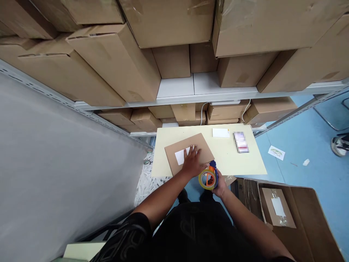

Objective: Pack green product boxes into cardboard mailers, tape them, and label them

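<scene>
A flat brown cardboard parcel (pixel 200 145) with a white label (pixel 180 156) lies on a small cream table (pixel 245 163). My left hand (pixel 193 162) rests flat on the parcel, fingers spread over the label's right edge. My right hand (pixel 220 184) grips a tape dispenser (pixel 208 177) with a blue handle, an orange core and a yellowish tape roll. It is held at the parcel's near right corner, by the table's front edge.
A white card (pixel 220 133) and a small stack of cards (pixel 241 142) lie on the table's far side. Shelves of cardboard boxes (pixel 114 62) rise behind. An open carton (pixel 289 214) holding a labelled parcel stands at my right. A grey wall (pixel 54 163) runs along the left. Another person's shoe (pixel 339 145) shows at far right.
</scene>
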